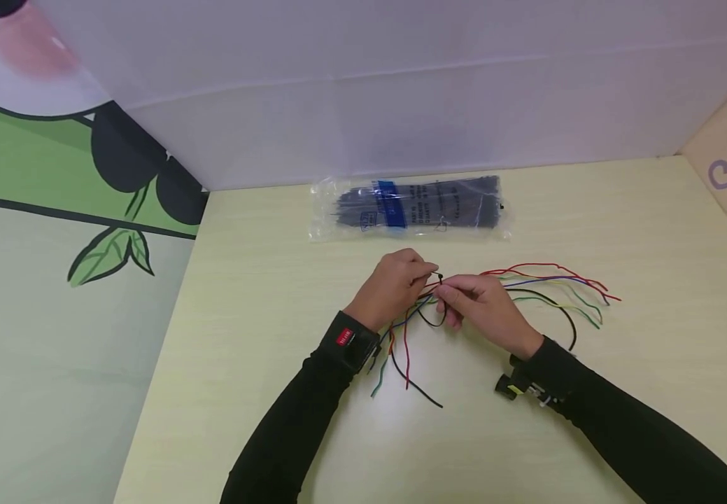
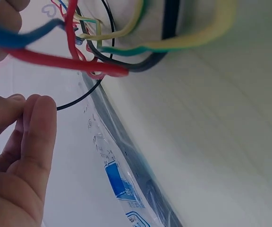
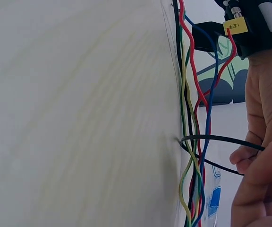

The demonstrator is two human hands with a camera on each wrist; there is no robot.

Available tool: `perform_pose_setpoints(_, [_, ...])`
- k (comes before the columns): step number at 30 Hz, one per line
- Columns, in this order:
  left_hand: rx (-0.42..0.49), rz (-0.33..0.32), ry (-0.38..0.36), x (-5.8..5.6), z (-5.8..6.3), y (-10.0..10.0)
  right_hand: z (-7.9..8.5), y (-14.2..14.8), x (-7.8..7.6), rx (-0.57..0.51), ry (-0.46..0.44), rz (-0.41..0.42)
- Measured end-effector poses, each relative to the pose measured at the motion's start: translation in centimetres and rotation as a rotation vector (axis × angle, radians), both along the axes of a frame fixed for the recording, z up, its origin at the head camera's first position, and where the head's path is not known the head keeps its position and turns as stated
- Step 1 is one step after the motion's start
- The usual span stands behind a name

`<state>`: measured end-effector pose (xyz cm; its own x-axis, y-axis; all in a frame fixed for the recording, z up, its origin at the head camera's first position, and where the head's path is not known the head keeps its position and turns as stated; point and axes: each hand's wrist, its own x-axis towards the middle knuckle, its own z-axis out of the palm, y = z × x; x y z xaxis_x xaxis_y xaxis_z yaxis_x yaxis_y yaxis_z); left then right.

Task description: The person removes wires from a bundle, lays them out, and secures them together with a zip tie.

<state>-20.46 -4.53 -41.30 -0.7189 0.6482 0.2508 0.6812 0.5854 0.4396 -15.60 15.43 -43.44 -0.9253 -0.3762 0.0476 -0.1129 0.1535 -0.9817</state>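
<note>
A thin black cable tie [image 3: 221,139] loops around a bundle of loose wires [image 3: 204,156] in red, blue, black, green and yellow-green. Thumb and fingertips of my left hand [image 1: 391,288] pinch one end of the tie, seen clearly in the left wrist view. My right hand [image 1: 485,308] faces it and pinches the tie's other part between thumb and fingers. The loop hangs below the fingertips in the head view. Wire ends fan out on both sides of the hands. Fingers cover the point where the tie's two ends come close.
Behind the hands, a clear plastic bag [image 1: 439,203] of dark cable ties lies on the pale wooden table [image 1: 262,392]. A white wall panel [image 1: 369,126] rises at the table's back edge. Printed panels stand at the left and right.
</note>
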Motion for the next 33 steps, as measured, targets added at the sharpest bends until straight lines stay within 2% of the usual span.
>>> perform_pose_setpoints(3, [-0.003, 0.003, -0.001, 0.2, 0.2, 0.1, -0.1, 0.0, 0.0, 0.003, -0.007, -0.007])
perform_pose_setpoints(10, [-0.013, -0.001, 0.027, 0.2, 0.2, 0.0, 0.2, 0.0, 0.4, -0.01, 0.041, -0.005])
perform_pose_setpoints(18, [-0.012, -0.008, 0.018, 0.5, 0.3, 0.1, 0.0, -0.1, 0.2, 0.006, -0.031, -0.02])
perform_pose_setpoints(23, [0.063, 0.034, -0.055, 0.3, 0.3, 0.2, -0.3, -0.1, 0.0, -0.009, -0.07, -0.019])
perform_pose_setpoints(29, [0.173, 0.074, -0.242, -0.3, -1.0, -0.3, -0.7, 0.0, -0.1, -0.064, -0.133, -0.04])
perform_pose_setpoints(33, [0.219, 0.089, -0.336, -0.6, -1.5, -0.7, -0.8, 0.1, -0.3, -0.08, -0.132, -0.065])
